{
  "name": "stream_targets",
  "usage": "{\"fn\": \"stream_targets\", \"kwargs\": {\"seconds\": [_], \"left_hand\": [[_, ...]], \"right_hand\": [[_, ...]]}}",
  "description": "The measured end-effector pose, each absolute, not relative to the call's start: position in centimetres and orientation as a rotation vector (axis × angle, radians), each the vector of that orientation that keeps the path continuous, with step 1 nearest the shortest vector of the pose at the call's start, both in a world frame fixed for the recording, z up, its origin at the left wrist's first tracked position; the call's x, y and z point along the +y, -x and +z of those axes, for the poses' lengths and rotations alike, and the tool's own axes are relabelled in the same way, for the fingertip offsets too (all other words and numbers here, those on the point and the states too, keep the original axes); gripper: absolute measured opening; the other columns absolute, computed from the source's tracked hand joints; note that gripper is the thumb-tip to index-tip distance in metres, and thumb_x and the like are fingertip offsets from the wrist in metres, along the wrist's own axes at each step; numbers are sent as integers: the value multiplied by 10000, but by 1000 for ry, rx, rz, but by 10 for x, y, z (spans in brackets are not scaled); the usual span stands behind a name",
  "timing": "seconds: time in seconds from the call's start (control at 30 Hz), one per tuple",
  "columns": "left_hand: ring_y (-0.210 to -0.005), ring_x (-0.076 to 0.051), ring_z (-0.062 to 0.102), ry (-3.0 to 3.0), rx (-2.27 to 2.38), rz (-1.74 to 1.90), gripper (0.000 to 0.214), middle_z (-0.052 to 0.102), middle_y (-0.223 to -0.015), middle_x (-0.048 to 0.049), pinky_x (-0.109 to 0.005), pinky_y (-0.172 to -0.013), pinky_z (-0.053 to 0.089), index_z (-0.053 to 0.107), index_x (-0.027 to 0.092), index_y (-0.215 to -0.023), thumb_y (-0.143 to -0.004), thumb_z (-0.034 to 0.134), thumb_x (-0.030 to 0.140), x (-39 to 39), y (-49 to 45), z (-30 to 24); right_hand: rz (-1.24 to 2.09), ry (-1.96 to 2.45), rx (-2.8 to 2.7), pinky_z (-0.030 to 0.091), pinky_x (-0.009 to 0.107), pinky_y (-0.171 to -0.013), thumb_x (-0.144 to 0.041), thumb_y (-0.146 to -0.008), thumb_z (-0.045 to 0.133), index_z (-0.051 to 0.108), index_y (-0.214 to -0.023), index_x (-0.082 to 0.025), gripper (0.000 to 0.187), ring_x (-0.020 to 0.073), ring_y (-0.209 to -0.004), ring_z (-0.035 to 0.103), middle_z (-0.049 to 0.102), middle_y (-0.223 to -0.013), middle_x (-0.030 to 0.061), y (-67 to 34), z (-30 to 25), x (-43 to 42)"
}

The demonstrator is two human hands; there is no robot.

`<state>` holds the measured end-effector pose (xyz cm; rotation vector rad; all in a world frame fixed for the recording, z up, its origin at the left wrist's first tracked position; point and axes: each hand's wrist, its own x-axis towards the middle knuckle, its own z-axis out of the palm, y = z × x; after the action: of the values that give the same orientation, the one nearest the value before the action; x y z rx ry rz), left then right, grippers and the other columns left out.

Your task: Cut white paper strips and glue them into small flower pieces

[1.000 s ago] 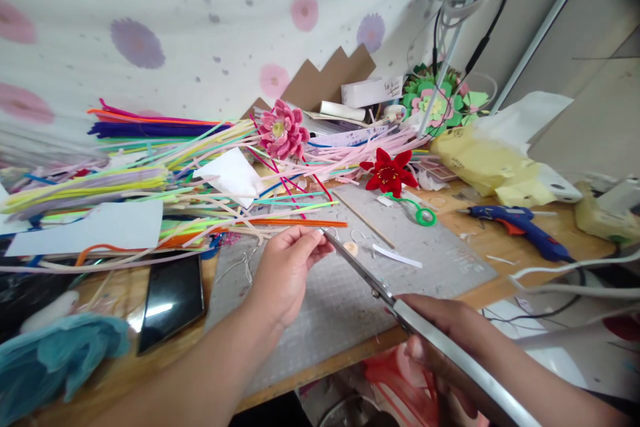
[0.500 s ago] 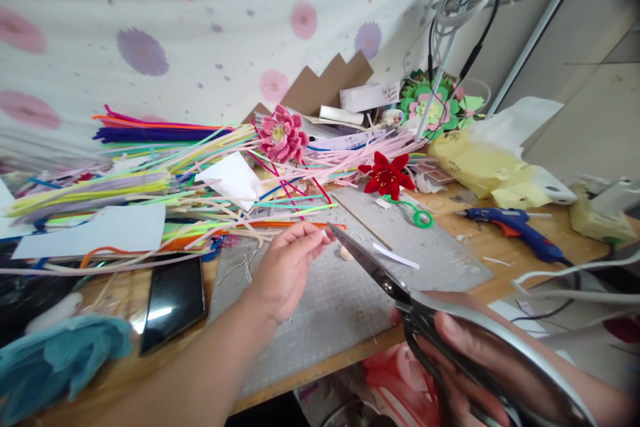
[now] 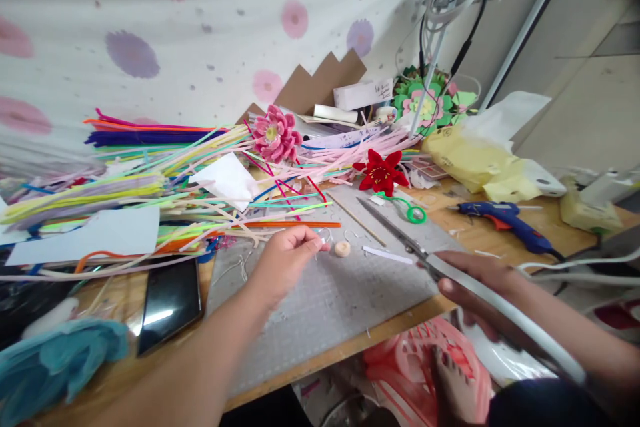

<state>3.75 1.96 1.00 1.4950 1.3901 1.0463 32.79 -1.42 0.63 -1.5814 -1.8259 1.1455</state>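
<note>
Over the grey cutting mat (image 3: 320,320), my left hand (image 3: 287,260) pinches a small whitish piece (image 3: 325,240) between thumb and fingertips; its kind is too small to make out. Large metal scissors (image 3: 393,223) are gripped in my right hand (image 3: 480,287), blades pointing forward and left, apart from the left hand. Their blades look closed or nearly so. Just right of my left fingertips lies a small round wooden-coloured piece (image 3: 343,249). A narrow white strip (image 3: 387,255) rests near the scissors' pivot, and a thin stick (image 3: 357,218) lies beyond it.
Bundles of coloured pipe cleaners (image 3: 160,137) crowd the left and back. A pink flower (image 3: 277,134) and a red flower (image 3: 381,173) sit behind the mat. At right lies a blue glue gun (image 3: 510,219); at left, a black phone (image 3: 170,303) and blue fabric (image 3: 65,360).
The scissors in my right hand have moved right and away from my left fingertips. My left hand keeps its pinch in nearly the same spot. The camera view has shifted slightly.
</note>
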Motion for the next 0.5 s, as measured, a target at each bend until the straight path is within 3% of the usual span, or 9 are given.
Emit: {"fn": "stream_targets", "kwargs": {"seconds": [0.1,0.17,0.27,0.5], "left_hand": [[-835,-257,637,-1651,1484,991,118,723,-806,-47,-376,-830,434,675,211,-622,-704,636,286,24,-34,9],[-1012,-283,594,-1735,1555,1035,102,704,-999,-61,-389,-946,375,661,221,-589,-677,634,265,30,-30,7],[-1068,-286,558,-1808,1637,1086,124,676,-1051,-65,-387,-990,341,631,228,-578,-690,611,278,38,-25,4],[-780,-246,630,-1937,1644,925,139,731,-791,-25,-314,-751,411,674,234,-637,-732,601,304,34,-27,14]], "right_hand": [[483,1912,-2020,461,306,-539,-502,-737,602,659,-910,-196,356,240,-635,651,684,-731,77,-344,3,8],[266,2042,-2145,460,332,-597,-488,-779,571,662,-917,-197,334,285,-743,669,712,-821,107,-354,3,19],[164,2091,-2271,458,343,-637,-465,-815,549,656,-973,-184,340,308,-812,672,724,-906,137,-367,4,31],[125,2009,-2340,462,336,-670,-450,-813,553,656,-1042,-187,364,312,-868,669,722,-997,143,-380,-4,46]]}}
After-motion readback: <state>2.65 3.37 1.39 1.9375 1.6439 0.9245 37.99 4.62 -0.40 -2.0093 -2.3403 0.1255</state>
